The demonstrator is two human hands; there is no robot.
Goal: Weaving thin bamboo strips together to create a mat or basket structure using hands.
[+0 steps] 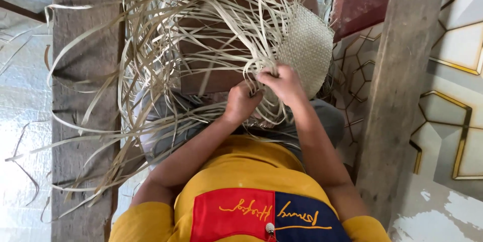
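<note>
Clearly the woven piece (308, 46) is a light thing: a flat, rounded panel of pale straw-coloured strips plaited into a tight small check, held up over the person's lap, above and slightly right of both hands. I judge it will flex rather than snap, yet its unfinished edge could loosen if tugged, so the safest hold seems to be where the plaiting ends and the free strips begin.

That is just where the hands sit. The right hand (283, 82) is closed with fingers bunched, pinching a few strips against the panel's lower edge. The left hand (240, 102), just beside and a little lower, is curled into a loose fist around more strips; exactly which ones it grips I cannot tell.

From the panel the loose strips (166, 46) fan out leftward and upward in long, thin, ribbon-like arcs, dry and springy looking, smooth enough to slip through fingers, and likely to crease if bent sharply.

Under them lies a brown board (211, 66) and grey trousers. A rough weathered plank (83, 96) runs down the left, another wooden post (402, 81) on the right, beyond which is patterned flooring (453, 96) with gold-lined hexagons. The person wears a yellow shirt (241, 181).
</note>
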